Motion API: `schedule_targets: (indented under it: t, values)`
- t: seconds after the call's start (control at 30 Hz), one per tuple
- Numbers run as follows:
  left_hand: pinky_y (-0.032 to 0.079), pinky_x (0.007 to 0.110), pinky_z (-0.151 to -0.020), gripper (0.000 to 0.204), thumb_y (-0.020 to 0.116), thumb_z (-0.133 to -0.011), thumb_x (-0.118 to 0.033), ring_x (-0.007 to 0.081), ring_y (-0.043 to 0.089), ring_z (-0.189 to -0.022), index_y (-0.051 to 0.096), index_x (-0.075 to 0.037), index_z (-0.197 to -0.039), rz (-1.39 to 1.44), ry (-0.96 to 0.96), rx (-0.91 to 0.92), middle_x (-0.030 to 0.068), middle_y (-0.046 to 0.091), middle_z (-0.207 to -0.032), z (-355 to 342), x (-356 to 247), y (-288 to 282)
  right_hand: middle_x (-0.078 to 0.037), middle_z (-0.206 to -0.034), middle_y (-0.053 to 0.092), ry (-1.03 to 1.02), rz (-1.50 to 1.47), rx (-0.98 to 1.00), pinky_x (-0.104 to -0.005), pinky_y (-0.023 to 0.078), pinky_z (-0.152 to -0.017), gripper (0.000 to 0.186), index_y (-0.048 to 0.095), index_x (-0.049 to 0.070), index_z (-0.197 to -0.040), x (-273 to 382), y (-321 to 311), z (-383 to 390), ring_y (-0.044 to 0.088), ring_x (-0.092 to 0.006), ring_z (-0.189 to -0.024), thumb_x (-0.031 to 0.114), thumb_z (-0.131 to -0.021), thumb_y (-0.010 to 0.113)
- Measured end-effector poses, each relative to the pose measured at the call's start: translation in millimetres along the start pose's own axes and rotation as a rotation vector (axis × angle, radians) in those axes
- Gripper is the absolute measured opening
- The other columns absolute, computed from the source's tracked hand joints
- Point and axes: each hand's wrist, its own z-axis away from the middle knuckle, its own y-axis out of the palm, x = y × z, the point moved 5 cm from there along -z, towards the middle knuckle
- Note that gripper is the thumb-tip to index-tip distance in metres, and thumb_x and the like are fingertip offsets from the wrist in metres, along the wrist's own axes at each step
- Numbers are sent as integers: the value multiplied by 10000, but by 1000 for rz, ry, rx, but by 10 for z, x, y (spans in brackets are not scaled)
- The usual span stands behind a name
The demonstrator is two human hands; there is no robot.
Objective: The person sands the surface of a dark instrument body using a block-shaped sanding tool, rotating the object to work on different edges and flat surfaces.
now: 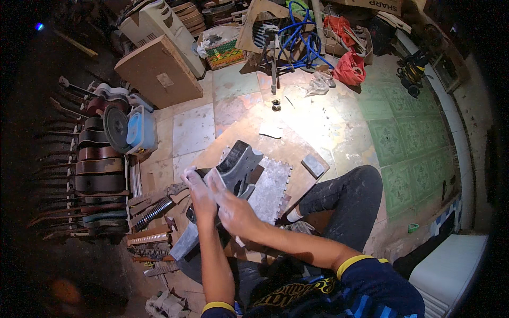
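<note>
Holding L hand [200, 197] & R hand [232, 211] close together now, w/ fingers bent & dusted white, right at a dark curved piece [243, 160]. Can't tell if gripping it or just touching. Got that piece slanting over a wooden board [299, 142], w/ a grey jagged-edged sheet [273, 185] just to its R & a small grey block [313, 166] nr the board's R edge. Off L, seeing guitars [102, 168] in a row; up top, spotting blue hose [303, 38] nr a red bag [350, 70].
</note>
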Motion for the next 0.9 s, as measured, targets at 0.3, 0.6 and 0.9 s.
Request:
schedule_targets:
  t: [0.3, 0.6, 0.9]
  values:
    - [197, 390, -1213, 701, 144, -1097, -611, 249, 343, -1370, 425, -35, -1380, 360, -148, 36, 144, 437, -1383, 168, 222, 77, -149, -1668, 290, 103, -8, 125, -402, 544, -1028, 840, 299, 164, -1627, -17, -85, -36, 468, -349, -1418, -102, -847, 463]
    - [294, 385, -1161, 638, 177, -1110, -589, 240, 424, -1276, 388, -53, -1386, 517, -256, 85, 140, 451, -1329, 306, -75, 131, -111, -1608, 410, -5, 167, 168, -467, 609, -834, 724, 411, 179, -1572, 47, -203, -53, 695, -381, -1055, -7, -877, 490]
    - [328, 401, -1150, 710, 152, -1091, -623, 247, 456, -1261, 351, -64, -1481, 456, -242, 90, 155, 453, -1377, 360, 68, 130, -127, -1521, 513, 62, 286, 217, -497, 600, -813, 706, 448, 158, -1543, 43, -282, -16, 697, -407, -960, 17, -856, 528]
